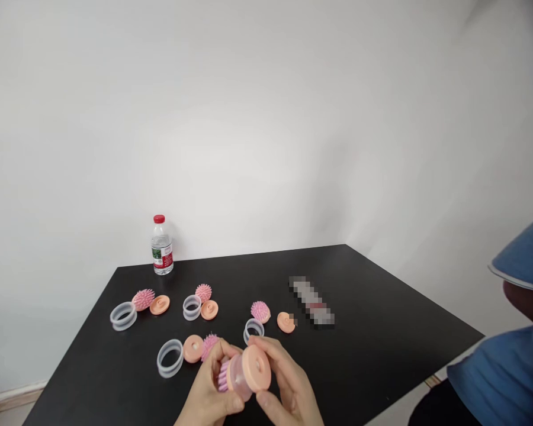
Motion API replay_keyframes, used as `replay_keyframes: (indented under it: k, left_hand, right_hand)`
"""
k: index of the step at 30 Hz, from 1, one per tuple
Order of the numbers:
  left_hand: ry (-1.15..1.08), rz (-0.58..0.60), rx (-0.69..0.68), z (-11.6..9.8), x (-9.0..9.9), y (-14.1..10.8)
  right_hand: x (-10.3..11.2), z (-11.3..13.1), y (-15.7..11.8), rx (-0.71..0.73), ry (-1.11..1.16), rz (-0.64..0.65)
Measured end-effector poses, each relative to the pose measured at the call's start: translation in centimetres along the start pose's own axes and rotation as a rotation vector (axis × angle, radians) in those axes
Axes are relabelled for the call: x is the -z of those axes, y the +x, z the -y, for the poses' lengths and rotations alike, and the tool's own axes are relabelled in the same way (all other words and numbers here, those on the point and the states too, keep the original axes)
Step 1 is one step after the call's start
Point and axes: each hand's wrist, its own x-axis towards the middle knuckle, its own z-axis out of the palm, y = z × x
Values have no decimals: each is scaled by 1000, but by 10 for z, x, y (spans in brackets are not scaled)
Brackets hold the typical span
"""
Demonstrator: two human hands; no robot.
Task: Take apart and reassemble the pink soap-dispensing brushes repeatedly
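Clear rings (161, 360), pink brush heads (209, 345) just past the held brush (242, 376)

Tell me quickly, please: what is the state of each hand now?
Left hand: closed, holding a pink-bristled brush.
Right hand: closed, holding the same brush.

Black table (382, 319) with brush parts (203, 292)

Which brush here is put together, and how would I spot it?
Start at the black table, then find the left hand and right hand at its near edge. Between them sits a brush. Unlike the loose pieces nearby, its pink bristles, clear ring and peach disc are joined.
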Motion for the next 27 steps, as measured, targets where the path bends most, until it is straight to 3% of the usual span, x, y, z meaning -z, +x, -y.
replay_keyframes:
  k: [5, 9, 15, 21, 27]
  left_hand:
    - [134, 111, 80, -9, -2, -4]
    - [231, 204, 121, -24, -9, -10]
    - [240, 170, 205, -26, -17, -15]
    - [43, 130, 345, -9, -14, -33]
    - [100, 97, 374, -16, -18, -54]
  right_hand:
    - [23, 20, -3, 67, -337, 120]
    - [31, 43, -3, 23, -400, 209]
    - [32, 80, 8, -104, -431, 315]
    - [36, 84, 14, -7, -558, 616]
    - [32, 90, 11, 41, -600, 631]
